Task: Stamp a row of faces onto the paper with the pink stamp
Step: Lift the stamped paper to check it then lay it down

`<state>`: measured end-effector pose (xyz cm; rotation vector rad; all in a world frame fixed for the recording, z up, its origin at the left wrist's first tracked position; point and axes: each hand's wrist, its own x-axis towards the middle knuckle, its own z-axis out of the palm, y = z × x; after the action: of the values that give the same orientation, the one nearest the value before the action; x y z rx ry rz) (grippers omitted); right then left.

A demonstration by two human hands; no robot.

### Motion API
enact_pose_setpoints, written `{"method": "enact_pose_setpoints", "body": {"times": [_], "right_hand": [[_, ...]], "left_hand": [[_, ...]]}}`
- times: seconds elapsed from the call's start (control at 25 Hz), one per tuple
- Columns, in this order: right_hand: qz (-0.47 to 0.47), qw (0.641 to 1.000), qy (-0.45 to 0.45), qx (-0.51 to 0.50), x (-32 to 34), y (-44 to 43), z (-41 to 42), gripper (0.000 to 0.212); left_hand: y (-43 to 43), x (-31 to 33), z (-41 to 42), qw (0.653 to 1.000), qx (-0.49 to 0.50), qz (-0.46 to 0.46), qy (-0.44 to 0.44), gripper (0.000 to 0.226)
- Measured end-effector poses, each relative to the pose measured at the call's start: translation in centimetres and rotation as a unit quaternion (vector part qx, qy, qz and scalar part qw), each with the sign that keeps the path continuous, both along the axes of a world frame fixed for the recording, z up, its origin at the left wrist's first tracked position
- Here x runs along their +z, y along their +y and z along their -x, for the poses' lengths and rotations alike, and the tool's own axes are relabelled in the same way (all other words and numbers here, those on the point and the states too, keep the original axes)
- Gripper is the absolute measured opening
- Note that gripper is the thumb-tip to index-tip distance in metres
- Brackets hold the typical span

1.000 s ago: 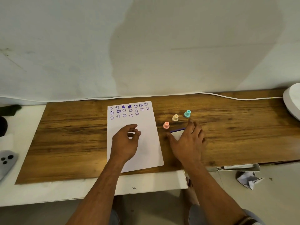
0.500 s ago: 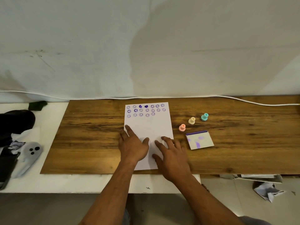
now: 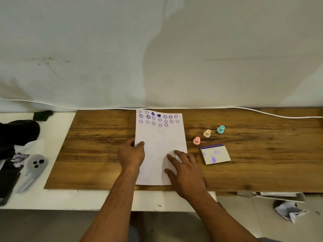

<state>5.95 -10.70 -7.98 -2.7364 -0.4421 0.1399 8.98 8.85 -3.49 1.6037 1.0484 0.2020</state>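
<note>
The white paper [image 3: 160, 137] lies on the wooden board [image 3: 97, 145], with rows of purple stamped faces and two hearts along its far end. My left hand [image 3: 131, 154] pinches the paper's left edge, thumb on top. My right hand [image 3: 185, 170] rests flat on the paper's lower right part, fingers spread and holding nothing. The pink stamp [image 3: 197, 140] stands upright on the board just right of the paper, untouched. In front of it lies the ink pad [image 3: 215, 154], its white lid smeared with purple.
A yellow stamp [image 3: 207, 133] and a teal stamp [image 3: 220, 129] stand behind the pink one. A white cable [image 3: 262, 112] runs along the wall. A grey ghost-shaped object [image 3: 35, 165] and black things [image 3: 17, 131] sit at the left. Crumpled paper [image 3: 288, 210] lies on the floor.
My right hand left the ink pad and came onto the paper. My left hand went from flat on the sheet to pinching its left edge, and the paper slid toward the wall.
</note>
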Motion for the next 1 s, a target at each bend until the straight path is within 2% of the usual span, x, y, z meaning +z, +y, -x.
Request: {"method": "enact_pose_setpoints", "body": {"times": [0.08,0.16,0.36,0.4,0.48,0.56,0.68,0.76,0.8,0.84,0.92,1.0], "right_hand": [[-0.021,0.999,0.034,0.004,0.2,-0.1,-0.1,0.059],[-0.087,0.994,0.066,-0.019,1.0,-0.4,-0.5,0.059],[-0.269,0.947,0.019,-0.173,4.1,-1.9,-2.3,0.058],[-0.299,0.93,0.04,-0.212,4.5,-2.3,-2.7,0.06],[-0.379,0.873,0.158,-0.265,5.2,-2.8,-3.3,0.066],[-0.461,0.803,0.253,-0.279,5.3,-3.2,-3.6,0.054],[-0.537,0.718,0.297,-0.329,5.0,-3.5,-4.3,0.028],[-0.585,0.654,0.337,-0.342,5.3,-3.7,-4.6,0.029],[-0.598,0.638,0.345,-0.341,5.5,-3.8,-4.8,0.031],[-0.597,0.648,0.33,-0.34,5.7,-3.9,-5.0,0.032],[-0.58,0.703,0.252,-0.325,5.6,-4.4,-5.6,0.029],[-0.6,0.718,0.197,-0.294,5.7,-4.9,-6.1,0.027]], "left_hand": [[0.1,0.1,0.2,0.999,-0.007,-0.036,-0.011,0.01],[0.2,0.2,0.0,0.999,-0.014,-0.029,-0.041,0.014],[1.4,1.4,-0.3,0.989,-0.015,0.074,-0.129,0.01],[1.6,1.6,-0.3,0.985,-0.017,0.103,-0.139,0.011],[1.4,2.0,-0.2,0.976,-0.027,0.158,-0.148,0.013],[1.2,2.0,-0.1,0.968,-0.044,0.192,-0.153,0.015],[1.2,1.9,-0.2,0.972,-0.057,0.181,-0.139,0.022],[1.2,1.8,-0.2,0.979,-0.061,0.152,-0.119,0.025],[1.2,1.8,-0.2,0.982,-0.065,0.135,-0.114,0.023],[1.1,1.8,-0.1,0.984,-0.07,0.12,-0.114,0.021],[1.5,1.8,-0.1,0.979,-0.089,0.128,-0.133,0.019],[1.7,2.0,-0.1,0.965,-0.108,0.171,-0.165,0.023]]}}
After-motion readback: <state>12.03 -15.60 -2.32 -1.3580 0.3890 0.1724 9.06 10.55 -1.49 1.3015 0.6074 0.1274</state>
